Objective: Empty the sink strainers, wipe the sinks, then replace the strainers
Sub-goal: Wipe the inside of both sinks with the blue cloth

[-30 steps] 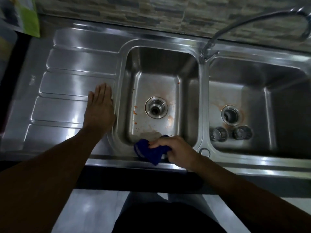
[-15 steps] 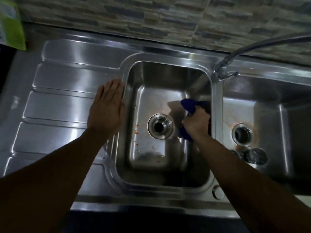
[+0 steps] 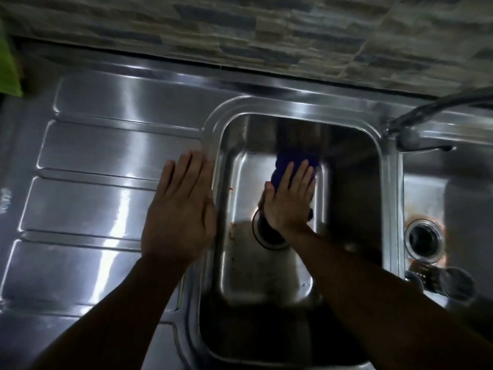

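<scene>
My right hand [image 3: 289,198] lies flat on a blue cloth [image 3: 296,158], pressing it onto the floor of the left sink [image 3: 240,263] just behind the open drain [image 3: 268,235]. Its wrist covers part of that drain. Orange specks dot the sink floor on the left. My left hand [image 3: 181,217] rests flat, fingers together, on the drainboard [image 3: 93,204] at the sink's left rim. The right sink [image 3: 426,188] has an open drain [image 3: 424,240] ringed with orange stain. Two removed strainers [image 3: 442,283] lie on its floor, in front of that drain.
The faucet [image 3: 416,116] rises from the divider between the sinks and arcs to the right. A tiled wall [image 3: 240,28] runs along the back. Something green [image 3: 9,68] sits at the far left edge.
My right hand swept the cloth from the sink's front rim to its right side, then left to the back of the floor, and opened flat on it. The left hand stayed put.
</scene>
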